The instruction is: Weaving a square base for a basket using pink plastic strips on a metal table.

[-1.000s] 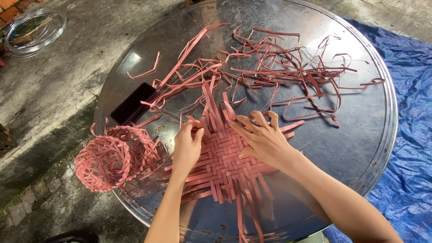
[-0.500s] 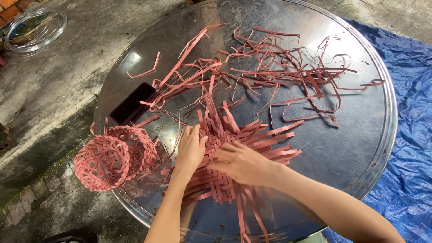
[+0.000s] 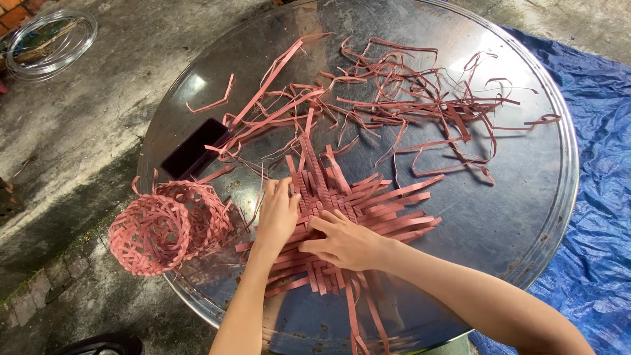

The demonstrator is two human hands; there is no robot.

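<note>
Across the middle of the frame a round metal table (image 3: 526,217) carries loose pink strips (image 3: 407,98) toward the top. At lower centre lies a flat woven mat (image 3: 355,204) of the same strips. At the left edge two woven baskets (image 3: 164,227) rest. The left hand (image 3: 277,217) presses flat on the mat with fingers spread, gripping nothing; the right hand (image 3: 345,243) lies loosely curled on it, fingertips on the weave.

The scene is viewed through a single head-worn camera, aimed steeply downward from close above at the round metal tabletop (image 3: 526,217), with both forearms entering from the bottom edge and concrete floor (image 3: 98,118) and blue tarp (image 3: 601,197) seen around it.
</note>
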